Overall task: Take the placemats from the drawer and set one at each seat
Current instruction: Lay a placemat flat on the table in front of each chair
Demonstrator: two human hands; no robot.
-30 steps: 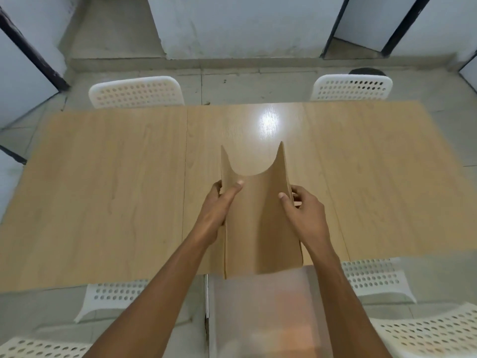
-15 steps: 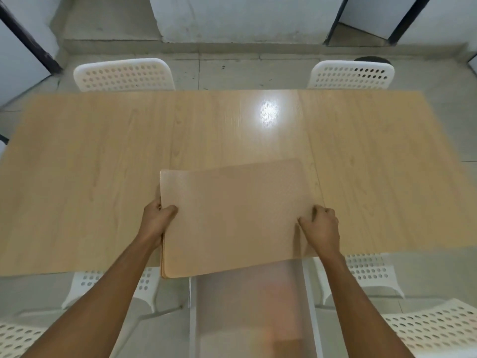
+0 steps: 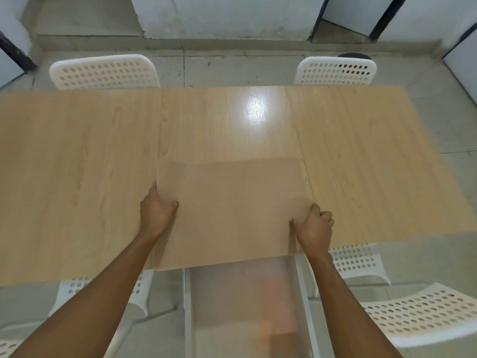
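Placemats (image 3: pixel 232 210) lie flat at the near middle of the table (image 3: pixel 77 164), with the near edge overhanging the table's near edge above the open drawer (image 3: pixel 245 306). An offset line along the far edge suggests more than one mat in the stack; the count cannot be told.

Left hand (image 3: pixel 157 215) grips the left edge, thumb on top and fingers curled beneath. Right hand (image 3: pixel 316 227) grips the right edge near the near corner, fingers curled round it. Both hands hold the stack; neither is free.

Chairs: two at the far side, left chair (image 3: pixel 103 72) and right chair (image 3: pixel 335 71). More white chairs show at the near side, partly under the table. No mat is yet set at any seat, so the task is judged to be at an early stage.

Step in hand, as judged: resting the stack on the table before dealing mats out. Recommendations:
- Slide the stack farther onto the table, so it cannot tip off the near edge into the drawer.
- Peel the top mat alone at a corner; mats of this kind may cling together.
- Lay each mat square to the table edge, centred before its chair.
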